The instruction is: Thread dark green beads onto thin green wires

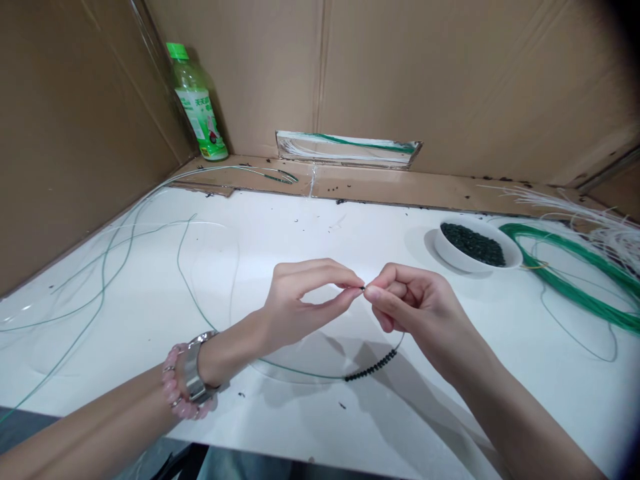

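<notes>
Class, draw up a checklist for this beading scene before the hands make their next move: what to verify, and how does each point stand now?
1. Left hand pinching the small dark piece: ok, at its fingertips.
2. Right hand closed: ok, thumb and forefinger meet beside that piece.
3. Strand passing through the pinched piece: cannot tell, too small and partly hidden.
4. Row of dark beads sitting close together: ok.
5. Bowl upright and stocked: ok, many dark pieces inside.
6. Tabletop free of stray bits: not ok, several are scattered.
</notes>
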Available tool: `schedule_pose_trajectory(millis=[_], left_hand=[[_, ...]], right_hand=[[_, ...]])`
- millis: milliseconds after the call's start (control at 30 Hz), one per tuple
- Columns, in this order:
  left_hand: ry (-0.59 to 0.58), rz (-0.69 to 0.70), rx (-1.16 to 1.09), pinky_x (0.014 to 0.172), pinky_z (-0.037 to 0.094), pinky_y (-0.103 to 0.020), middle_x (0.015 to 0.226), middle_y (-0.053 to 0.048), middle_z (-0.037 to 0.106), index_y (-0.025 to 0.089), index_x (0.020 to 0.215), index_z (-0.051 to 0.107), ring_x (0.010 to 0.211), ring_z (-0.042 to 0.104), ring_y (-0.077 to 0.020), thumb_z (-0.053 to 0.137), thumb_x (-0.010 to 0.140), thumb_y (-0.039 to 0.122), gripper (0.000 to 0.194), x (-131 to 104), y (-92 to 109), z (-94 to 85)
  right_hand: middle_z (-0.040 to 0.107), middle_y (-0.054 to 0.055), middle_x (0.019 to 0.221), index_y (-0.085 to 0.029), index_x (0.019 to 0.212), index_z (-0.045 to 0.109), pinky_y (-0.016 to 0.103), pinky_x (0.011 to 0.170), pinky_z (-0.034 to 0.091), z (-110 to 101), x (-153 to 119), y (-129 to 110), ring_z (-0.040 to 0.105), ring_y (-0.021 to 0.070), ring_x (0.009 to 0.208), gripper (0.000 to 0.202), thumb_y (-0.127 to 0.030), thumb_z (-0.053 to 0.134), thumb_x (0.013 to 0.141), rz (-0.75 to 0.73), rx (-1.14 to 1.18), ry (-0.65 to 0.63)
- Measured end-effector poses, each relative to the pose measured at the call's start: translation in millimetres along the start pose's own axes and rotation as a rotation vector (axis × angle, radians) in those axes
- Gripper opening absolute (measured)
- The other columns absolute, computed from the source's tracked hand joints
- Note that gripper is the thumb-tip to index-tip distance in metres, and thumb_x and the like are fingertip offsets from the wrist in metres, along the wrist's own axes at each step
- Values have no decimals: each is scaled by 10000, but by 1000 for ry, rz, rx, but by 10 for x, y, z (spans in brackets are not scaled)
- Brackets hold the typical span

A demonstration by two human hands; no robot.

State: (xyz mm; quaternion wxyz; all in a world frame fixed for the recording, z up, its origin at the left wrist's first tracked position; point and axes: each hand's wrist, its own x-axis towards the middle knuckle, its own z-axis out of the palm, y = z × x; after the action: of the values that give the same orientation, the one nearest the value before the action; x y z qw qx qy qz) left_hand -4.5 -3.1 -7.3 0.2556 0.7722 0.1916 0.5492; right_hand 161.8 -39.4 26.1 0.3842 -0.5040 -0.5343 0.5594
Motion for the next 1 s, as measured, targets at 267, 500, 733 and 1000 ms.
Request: schedule_pose_trajectory(millis=[267,500,733,1000], left_hand=[[-2,-16,-15,611,533,-223,741,-67,702,124,815,668,661,650,-125,638,729,20,139,12,1,-5],[13,-193,-62,588,524,-249,663,-56,680,116,709,654,608,625,-133,614,729,86,54,44,28,-9],[-89,-339,-23,554,456,-216,612,-24,637,123,647,611,568,572,-99,569,775,107,136,62,56,2],[-160,-377,-97,560,429,-211,580,-13,592,117,621,572,550,523,-89,537,739,78,129,85,59,21]], right_hand=[[512,-53,464,-164,662,556,206,452,227,-23,15,34,336,46,434,219,-325,638,786,-3,63,-22],[511,-61,444,-164,646,557,190,440,241,-31,24,62,349,31,416,241,-345,636,784,-38,60,20],[557,-47,483,-163,686,588,181,453,302,26,35,33,453,48,456,155,-282,665,749,-75,-43,91],[640,14,596,-159,705,622,200,435,330,17,57,47,531,92,535,168,-318,638,758,-130,-108,51]])
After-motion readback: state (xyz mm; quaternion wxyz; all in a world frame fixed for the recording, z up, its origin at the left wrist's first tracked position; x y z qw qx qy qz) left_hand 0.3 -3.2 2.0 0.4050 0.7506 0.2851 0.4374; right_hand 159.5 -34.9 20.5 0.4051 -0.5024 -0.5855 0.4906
